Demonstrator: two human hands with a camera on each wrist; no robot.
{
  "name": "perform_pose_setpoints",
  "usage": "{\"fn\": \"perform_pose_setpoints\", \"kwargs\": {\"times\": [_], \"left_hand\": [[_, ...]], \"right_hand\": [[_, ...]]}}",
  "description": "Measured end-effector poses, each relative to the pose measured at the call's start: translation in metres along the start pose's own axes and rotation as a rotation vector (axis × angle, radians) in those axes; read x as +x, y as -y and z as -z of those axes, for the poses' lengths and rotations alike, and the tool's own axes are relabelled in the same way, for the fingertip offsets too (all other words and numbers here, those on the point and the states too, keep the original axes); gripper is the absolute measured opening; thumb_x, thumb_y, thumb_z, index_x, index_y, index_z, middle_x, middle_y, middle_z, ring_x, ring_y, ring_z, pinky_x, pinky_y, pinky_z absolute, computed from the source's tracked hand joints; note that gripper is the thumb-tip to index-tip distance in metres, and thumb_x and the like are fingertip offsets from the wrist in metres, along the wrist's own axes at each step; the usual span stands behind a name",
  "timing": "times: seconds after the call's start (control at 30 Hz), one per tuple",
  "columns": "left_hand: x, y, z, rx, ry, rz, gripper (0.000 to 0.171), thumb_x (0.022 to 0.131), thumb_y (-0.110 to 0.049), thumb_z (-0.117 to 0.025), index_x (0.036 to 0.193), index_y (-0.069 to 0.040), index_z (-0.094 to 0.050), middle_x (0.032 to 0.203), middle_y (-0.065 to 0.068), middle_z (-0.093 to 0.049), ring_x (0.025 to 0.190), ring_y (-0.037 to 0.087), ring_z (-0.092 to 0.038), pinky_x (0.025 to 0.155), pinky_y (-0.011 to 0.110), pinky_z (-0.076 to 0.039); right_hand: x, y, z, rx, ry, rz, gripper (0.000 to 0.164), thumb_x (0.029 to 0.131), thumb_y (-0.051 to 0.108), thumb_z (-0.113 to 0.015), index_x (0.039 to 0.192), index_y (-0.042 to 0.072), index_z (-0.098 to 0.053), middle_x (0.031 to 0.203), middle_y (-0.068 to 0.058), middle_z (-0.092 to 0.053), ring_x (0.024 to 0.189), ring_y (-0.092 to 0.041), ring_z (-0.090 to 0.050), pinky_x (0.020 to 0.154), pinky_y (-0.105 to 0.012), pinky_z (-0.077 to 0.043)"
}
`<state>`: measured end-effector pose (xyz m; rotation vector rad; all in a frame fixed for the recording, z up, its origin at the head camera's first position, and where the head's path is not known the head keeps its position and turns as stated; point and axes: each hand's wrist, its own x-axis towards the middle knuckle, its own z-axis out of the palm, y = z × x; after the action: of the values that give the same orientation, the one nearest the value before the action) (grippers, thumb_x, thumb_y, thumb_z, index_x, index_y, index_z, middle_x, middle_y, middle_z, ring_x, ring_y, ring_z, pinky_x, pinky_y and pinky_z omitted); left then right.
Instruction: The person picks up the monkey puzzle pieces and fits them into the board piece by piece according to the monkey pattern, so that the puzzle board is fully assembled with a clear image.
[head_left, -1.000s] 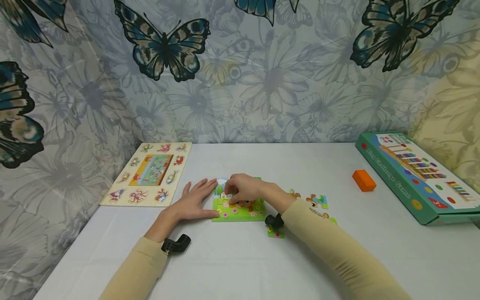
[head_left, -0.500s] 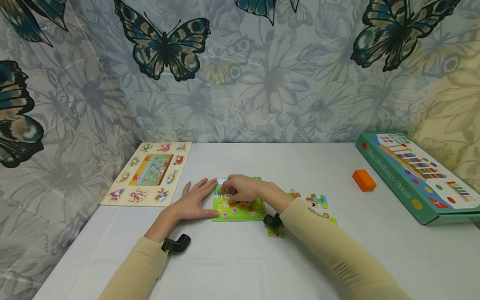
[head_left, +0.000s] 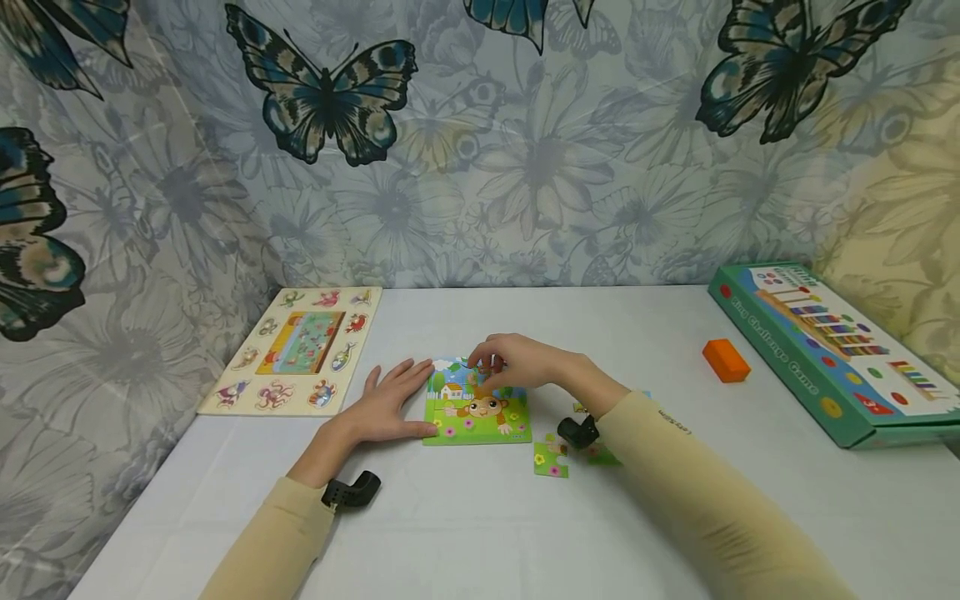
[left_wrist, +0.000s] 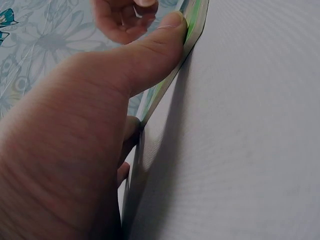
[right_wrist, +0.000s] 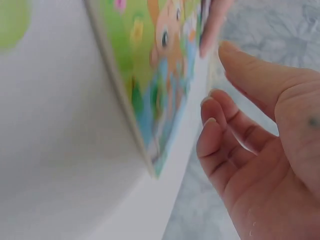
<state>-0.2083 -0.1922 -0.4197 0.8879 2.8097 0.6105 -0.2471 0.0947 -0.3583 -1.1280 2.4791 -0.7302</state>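
A jigsaw puzzle board (head_left: 474, 430) with a monkey, a house and flowers on it lies flat on the table. My left hand (head_left: 384, 412) rests at its left side with fingers spread; in the left wrist view the thumb (left_wrist: 160, 47) touches the board's edge. Over the upper right part of the board hovers my right hand (head_left: 517, 363). Its fingers are loosely bent, and the right wrist view shows nothing between thumb and fingertips, apart from the board (right_wrist: 135, 55). A loose jigsaw piece (head_left: 551, 460) lies just right of the board, with more pieces partly hidden by the right forearm.
At the back left lies a cream board (head_left: 217, 403) with sea animal pictures. An orange block (head_left: 726, 361) sits on the right, beside a green game box (head_left: 787, 367). The white table (head_left: 450, 533) meets a butterfly-patterned cloth (head_left: 540, 208) behind.
My right hand has moved right and slightly away from me, off the house and monkey picture, which now show. The left hand stays in place.
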Motion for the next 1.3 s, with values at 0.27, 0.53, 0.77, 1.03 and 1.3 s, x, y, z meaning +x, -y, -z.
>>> {"fn": "perform_pose_setpoints", "kwargs": {"times": [0.27, 0.53, 0.77, 1.03, 1.3], "left_hand": [[-0.001, 0.000, -0.001, 0.014, -0.017, -0.010, 0.102, 0.083, -0.058, -0.074, 0.160, -0.006, -0.030, 0.165, 0.007, -0.026, 0.152, 0.035, -0.015, 0.111, 0.071, 0.001], [-0.001, -0.002, 0.000, 0.016, -0.026, -0.022, 0.101, 0.083, -0.056, -0.075, 0.159, -0.006, -0.031, 0.164, 0.009, -0.028, 0.151, 0.036, -0.017, 0.111, 0.071, 0.000], [-0.001, -0.001, -0.002, 0.023, -0.020, -0.021, 0.102, 0.083, -0.056, -0.075, 0.160, -0.007, -0.031, 0.165, 0.007, -0.027, 0.152, 0.035, -0.015, 0.111, 0.070, 0.001], [-0.001, -0.001, -0.001, 0.017, -0.025, -0.027, 0.102, 0.083, -0.057, -0.075, 0.159, -0.006, -0.031, 0.164, 0.008, -0.028, 0.151, 0.035, -0.016, 0.111, 0.070, 0.001], [-0.002, -0.001, -0.001, 0.025, -0.022, -0.022, 0.102, 0.083, -0.057, -0.075, 0.159, -0.006, -0.031, 0.164, 0.008, -0.027, 0.151, 0.035, -0.016, 0.111, 0.071, 0.001]], "right_hand": [[-0.036, -0.022, 0.018, 0.014, -0.030, -0.059, 0.039, 0.095, 0.014, -0.073, 0.131, 0.005, -0.064, 0.113, -0.009, -0.062, 0.100, -0.021, -0.061, 0.083, -0.038, -0.050], [-0.073, -0.044, 0.022, 0.003, -0.037, -0.130, 0.042, 0.093, 0.015, -0.075, 0.131, 0.003, -0.062, 0.113, -0.007, -0.062, 0.101, -0.023, -0.061, 0.083, -0.039, -0.050], [-0.100, -0.058, 0.023, 0.029, -0.040, -0.174, 0.042, 0.093, 0.016, -0.075, 0.130, 0.000, -0.061, 0.113, -0.009, -0.061, 0.102, -0.025, -0.061, 0.084, -0.040, -0.050], [-0.117, -0.065, 0.023, 0.042, -0.044, -0.226, 0.044, 0.089, 0.020, -0.080, 0.125, 0.001, -0.062, 0.106, -0.004, -0.059, 0.095, -0.022, -0.056, 0.083, -0.039, -0.049], [-0.121, -0.067, 0.018, -0.015, -0.049, -0.238, 0.051, 0.082, 0.025, -0.087, 0.121, 0.000, -0.064, 0.103, -0.003, -0.058, 0.093, -0.021, -0.053, 0.084, -0.039, -0.048]]}}
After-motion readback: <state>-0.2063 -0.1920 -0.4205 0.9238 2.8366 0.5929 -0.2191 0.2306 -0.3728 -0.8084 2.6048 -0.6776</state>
